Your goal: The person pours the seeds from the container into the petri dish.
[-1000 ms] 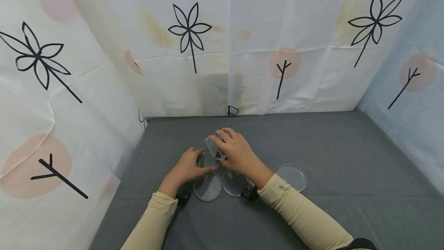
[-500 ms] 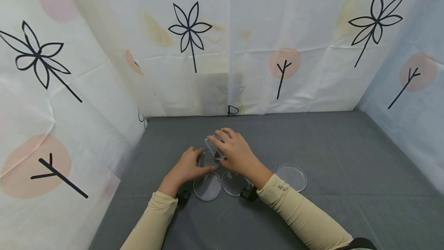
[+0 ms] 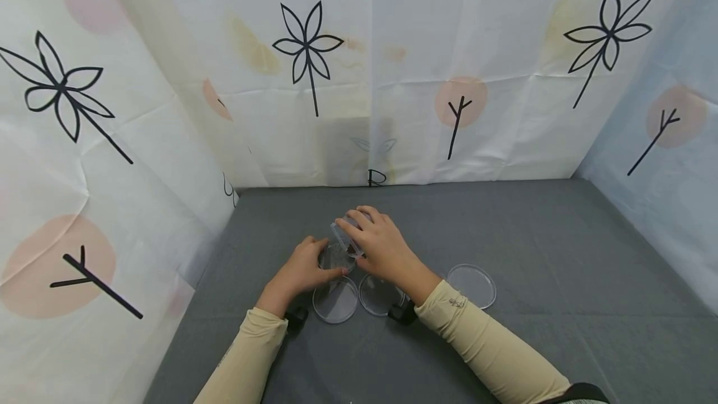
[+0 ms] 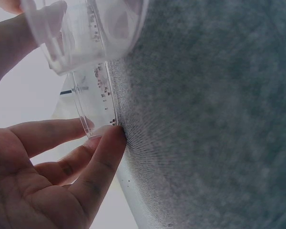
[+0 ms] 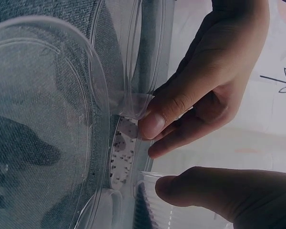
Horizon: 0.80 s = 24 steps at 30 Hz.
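1. The left hand grips the clear dish by its edges, thumb and fingers spread around it; dark bits lie inside.
2. The right hand grips a tilted clear container above the dish's right side.
3. Two round clear plates lie just nearer the person.
4. Grey table stretches between the hands and the back cloth; another plate lies rightward, apart.

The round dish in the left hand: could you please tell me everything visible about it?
The round dish looks like clear plastic, shallow, with a low wall. It seems to rest on the grey table, small dark bits inside. The left hand grips its rim; the right hand holds a tilted clear container over it. Whether these two touch, I cannot tell.
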### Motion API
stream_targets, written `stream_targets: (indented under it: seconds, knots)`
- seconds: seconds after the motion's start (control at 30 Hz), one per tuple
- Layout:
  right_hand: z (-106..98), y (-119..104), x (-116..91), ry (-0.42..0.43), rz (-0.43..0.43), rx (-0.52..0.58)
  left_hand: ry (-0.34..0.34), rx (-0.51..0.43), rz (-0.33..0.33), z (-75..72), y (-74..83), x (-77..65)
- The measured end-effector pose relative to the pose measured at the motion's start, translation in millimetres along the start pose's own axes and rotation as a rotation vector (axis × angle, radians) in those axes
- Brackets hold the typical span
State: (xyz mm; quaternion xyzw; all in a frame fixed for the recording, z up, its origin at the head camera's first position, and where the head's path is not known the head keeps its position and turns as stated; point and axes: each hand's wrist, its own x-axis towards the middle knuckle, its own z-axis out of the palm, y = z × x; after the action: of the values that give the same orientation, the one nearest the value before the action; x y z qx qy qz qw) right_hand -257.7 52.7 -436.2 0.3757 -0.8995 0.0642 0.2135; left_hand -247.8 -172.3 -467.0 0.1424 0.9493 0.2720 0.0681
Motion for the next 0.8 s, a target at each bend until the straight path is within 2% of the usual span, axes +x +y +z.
stream_targets:
  seconds: [0.8]
  knots:
    - [-1.3,-3.6,2.0,-0.003,-0.009,-0.026,0.001,-0.002,0.007,-0.4,0.3,-0.2]
